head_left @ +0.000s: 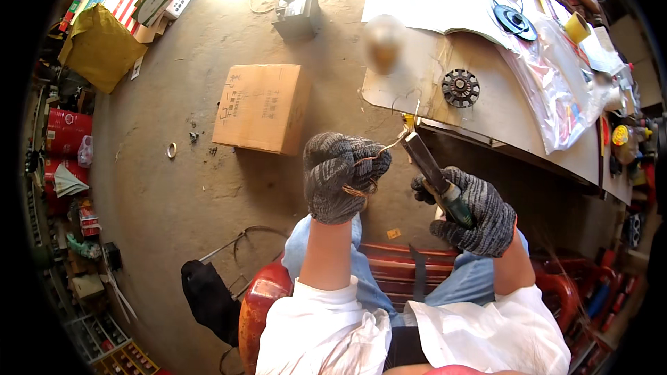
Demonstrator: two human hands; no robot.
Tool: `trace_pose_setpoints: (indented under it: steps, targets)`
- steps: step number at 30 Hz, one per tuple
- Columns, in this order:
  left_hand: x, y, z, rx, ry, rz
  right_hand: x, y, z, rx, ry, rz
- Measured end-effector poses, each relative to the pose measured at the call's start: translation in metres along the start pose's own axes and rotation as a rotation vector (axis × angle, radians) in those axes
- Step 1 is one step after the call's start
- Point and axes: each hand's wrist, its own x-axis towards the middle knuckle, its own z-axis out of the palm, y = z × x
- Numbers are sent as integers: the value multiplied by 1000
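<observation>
My left hand [344, 175], in a grey knit glove, is closed around a small bundle of thin copper wire [361, 187]. One strand [390, 147] runs from it toward the tip of the tool in my right hand. My right hand [479, 212], gloved alike, grips the green handle of a tool with a long, dark, flat bar [427, 161]; its exact kind is unclear. Loose wire ends curl up past the bar's tip, beside a small yellow spot I cannot make out. A round slotted motor core [460, 88] lies on the table beyond.
The table [410, 90] carries papers, plastic bags and a blue-black disc with cable [515, 22]. A blurred round object [383, 43] shows near its left edge. On the floor are a cardboard box [260, 109], a tape ring [172, 150] and a dark block-shaped unit [297, 14].
</observation>
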Motion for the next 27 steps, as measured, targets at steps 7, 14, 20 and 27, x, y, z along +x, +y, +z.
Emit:
trace_pose_setpoints:
  steps: [7, 14, 20, 27]
  targets:
    - [-1, 0, -5, 326, -145, 129, -11, 39, 5, 165, -23, 35]
    - [-3, -1, -5, 428, -125, 149, -12, 3, 1, -257, -65, 10]
    - [-3, 3, -3, 417, -136, 137, -14, 12, 3, -55, 4, -71]
    - [-3, 4, -1, 413, -143, 142, -19, 10, 3, -83, 12, 56]
